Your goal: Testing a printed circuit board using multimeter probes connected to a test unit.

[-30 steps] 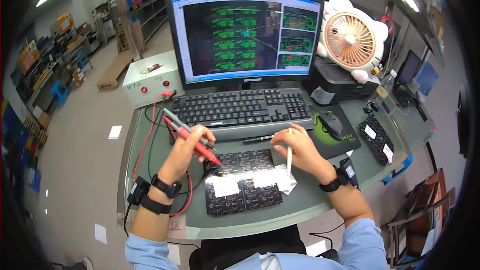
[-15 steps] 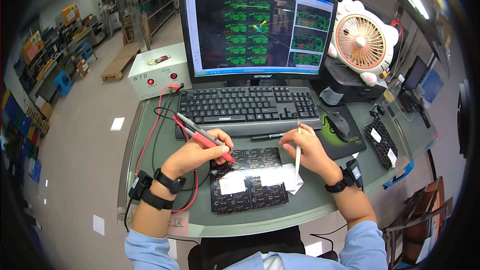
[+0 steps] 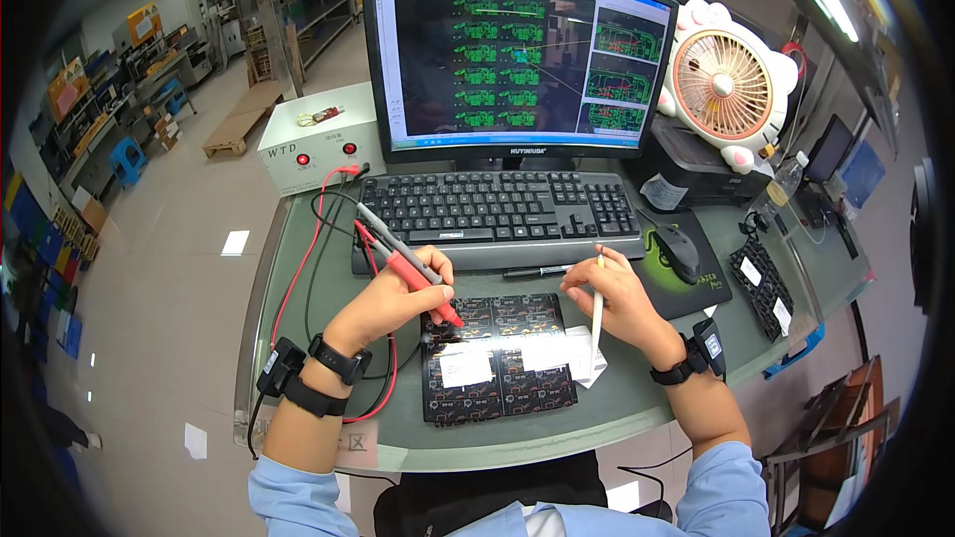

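Black letters (image 3: 283, 152) are marking the white box (image 3: 326, 163), pale ones (image 3: 528, 151) the monitor (image 3: 517, 70). A dark character (image 3: 357, 443) is marking the pink label (image 3: 360, 455).

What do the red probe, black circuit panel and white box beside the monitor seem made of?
Red probe: probably plastic, smooth and evenly coloured.
Black circuit panel: likely laminate, glossy, since a bright glare band crosses its patterned face.
White box: perhaps painted metal, given its flat faces and crisp edges; plastic is possible.
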Demonstrator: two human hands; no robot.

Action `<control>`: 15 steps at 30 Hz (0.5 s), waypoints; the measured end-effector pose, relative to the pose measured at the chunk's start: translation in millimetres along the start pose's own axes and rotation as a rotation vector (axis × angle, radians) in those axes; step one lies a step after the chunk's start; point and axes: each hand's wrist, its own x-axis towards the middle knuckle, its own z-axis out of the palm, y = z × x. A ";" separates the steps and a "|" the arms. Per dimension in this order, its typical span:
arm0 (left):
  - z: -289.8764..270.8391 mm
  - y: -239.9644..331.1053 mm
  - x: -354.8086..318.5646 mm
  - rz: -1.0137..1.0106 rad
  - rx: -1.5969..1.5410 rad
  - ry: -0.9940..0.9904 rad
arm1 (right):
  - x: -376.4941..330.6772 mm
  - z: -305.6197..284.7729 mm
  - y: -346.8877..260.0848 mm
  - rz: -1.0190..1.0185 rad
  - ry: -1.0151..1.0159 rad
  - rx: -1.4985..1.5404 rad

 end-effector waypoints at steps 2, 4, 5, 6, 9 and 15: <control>-0.7 -0.2 -0.7 0.006 0.000 0.000 | 0.2 0.6 -0.3 -0.004 0.002 0.000; -1.8 -0.7 -1.2 0.010 0.004 -0.002 | 0.9 1.9 -0.2 -0.006 0.000 0.009; -2.5 -1.3 -1.4 0.014 0.009 -0.005 | 1.4 2.5 -0.2 -0.007 -0.001 0.010; -3.6 -2.2 -1.5 0.014 0.009 -0.004 | 2.1 3.1 -0.2 -0.008 -0.004 0.010; -3.5 -3.5 -0.9 0.000 0.050 -0.021 | 2.9 2.7 0.8 -0.004 -0.011 0.013; 13.8 -4.5 4.3 -0.089 0.034 -0.212 | -2.0 -3.9 8.6 -0.044 0.035 0.002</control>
